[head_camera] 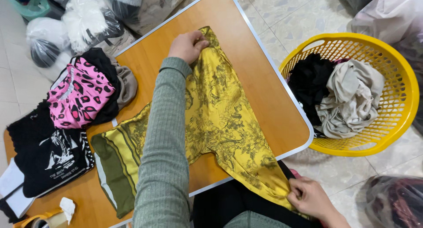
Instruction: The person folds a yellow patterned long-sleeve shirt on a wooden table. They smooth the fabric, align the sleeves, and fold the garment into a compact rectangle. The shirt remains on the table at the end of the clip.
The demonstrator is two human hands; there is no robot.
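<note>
Step in hand looks like spreading or folding the mustard-yellow, dark-printed silky garment (220, 117) flat on the orange wooden table with metal edging (260, 82).

To do it well, my read: keep tension between the two held corners so the cloth lies smooth, line up the edges before creasing, and bring in the corner that overhangs the table's lower edge so the slippery fabric doesn't slide off.

Left hand (188, 45), upper centre of frame: fingers curled shut, pinching the garment's far end against the tabletop. The green ribbed sleeve crosses over the cloth.

Right hand (313, 198), lower right of frame: fingers closed on the near corner of the garment, held off the table edge, over the lap.

The garment runs diagonally from upper centre to lower right between the two hands; its olive-striped hem (115, 166) spreads toward lower left.

Nearby: pink and black leopard-print top (78, 95) and black printed T-shirt (50, 159) stacked at left; yellow plastic laundry basket (398, 104) with black and beige clothes at right, on the floor.
</note>
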